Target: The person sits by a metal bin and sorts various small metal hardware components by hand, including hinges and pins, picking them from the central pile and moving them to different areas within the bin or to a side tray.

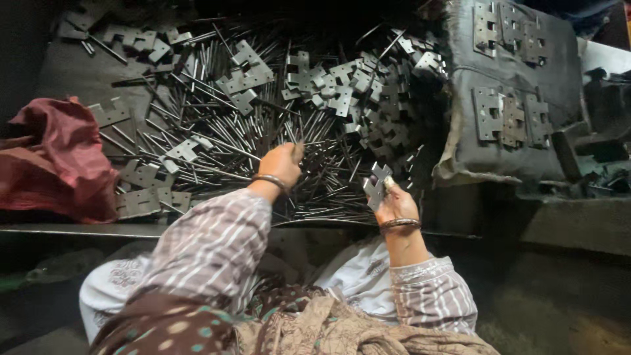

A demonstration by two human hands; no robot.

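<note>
Left hand (281,164) grip pinched on a thin metal pin (301,146), right hand (396,202) grip clasping a hinge plate (376,185)

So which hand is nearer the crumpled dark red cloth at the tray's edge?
Left. The left hand reaches into the pins right of the crumpled dark red cloth; the right hand is farther right.
</note>
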